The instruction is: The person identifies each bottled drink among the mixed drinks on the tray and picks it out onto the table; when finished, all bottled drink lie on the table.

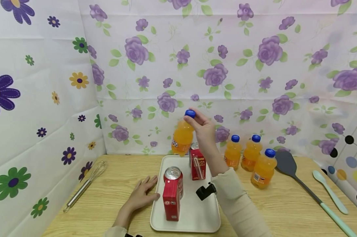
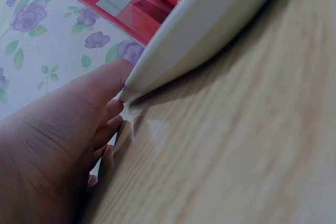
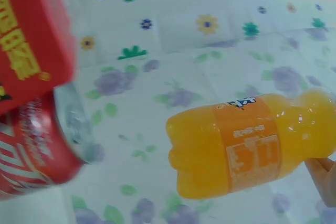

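Observation:
My right hand [image 1: 204,128] pinches an orange soda bottle [image 1: 182,138] by its blue cap, holding it in the air above the far end of a white tray [image 1: 196,220]. In the right wrist view the bottle [image 3: 236,142] lies across the picture with its base free. My left hand [image 1: 141,194] rests on the table at the tray's left edge; its thumb touches the rim in the left wrist view. On the tray stand a red can [image 1: 178,176] with a red drink carton [image 1: 171,202] before it, and a second carton [image 1: 198,166] with another can [image 1: 194,145] behind it, partly hidden.
Right of the tray stand three more orange soda bottles [image 1: 262,169] with blue caps. Farther right lie a dark spatula [image 1: 288,164] and a pale green spoon [image 1: 329,191]. A whisk [image 1: 88,184] lies at the left. Flowered cloth [image 1: 166,65] hangs behind the table.

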`<state>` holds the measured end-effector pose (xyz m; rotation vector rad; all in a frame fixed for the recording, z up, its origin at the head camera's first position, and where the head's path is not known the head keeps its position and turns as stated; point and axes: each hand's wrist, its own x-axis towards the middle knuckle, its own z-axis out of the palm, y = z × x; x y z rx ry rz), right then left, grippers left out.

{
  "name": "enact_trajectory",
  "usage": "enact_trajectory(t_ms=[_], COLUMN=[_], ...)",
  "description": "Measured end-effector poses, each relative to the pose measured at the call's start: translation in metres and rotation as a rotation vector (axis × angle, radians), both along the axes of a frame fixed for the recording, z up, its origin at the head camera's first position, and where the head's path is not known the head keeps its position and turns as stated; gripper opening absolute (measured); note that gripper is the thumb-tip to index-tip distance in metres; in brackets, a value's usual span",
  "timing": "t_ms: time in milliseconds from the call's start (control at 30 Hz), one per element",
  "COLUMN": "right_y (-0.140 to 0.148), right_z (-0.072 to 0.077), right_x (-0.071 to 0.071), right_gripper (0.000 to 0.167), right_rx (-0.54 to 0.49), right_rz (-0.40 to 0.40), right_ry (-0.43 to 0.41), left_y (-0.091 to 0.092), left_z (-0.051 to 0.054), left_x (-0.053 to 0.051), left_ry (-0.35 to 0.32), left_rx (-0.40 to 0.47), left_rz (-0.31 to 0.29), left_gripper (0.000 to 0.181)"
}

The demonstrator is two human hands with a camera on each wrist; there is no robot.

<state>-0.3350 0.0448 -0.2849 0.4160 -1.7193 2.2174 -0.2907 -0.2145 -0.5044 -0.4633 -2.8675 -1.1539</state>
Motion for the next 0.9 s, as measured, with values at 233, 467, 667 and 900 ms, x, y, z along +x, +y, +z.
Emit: enact_trajectory(t_ms=[233,467,667,900], right_y=[0.034,0.072,0.099,0.127], right_z=[0.005,-0.002,-0.016,-0.033], right_x=[0.007,0.016,0.018,0.024], right_gripper=[0.043,0.040,0.043,0.036], right_rx=[-0.001,0.059,0.088,0.088], right_rz=[-0.049,-0.074,-0.121,-0.172], right_ry=[0.060,-0.007,0.001,-0.049], left_y=[-0.001,-0.002,-0.001,0.001], left_z=[0.002,0.003,0.004,0.004], left_x=[0.000,0.000,0.003,0.002], left_ry=[-0.009,0.003,0.001,-0.002], left_rx=[-0.010,-0.019,-0.009,-0.011], left_rz=[0.008,0.007,0.011,0.000], left_gripper=[0.073,0.073,0.073,0.073])
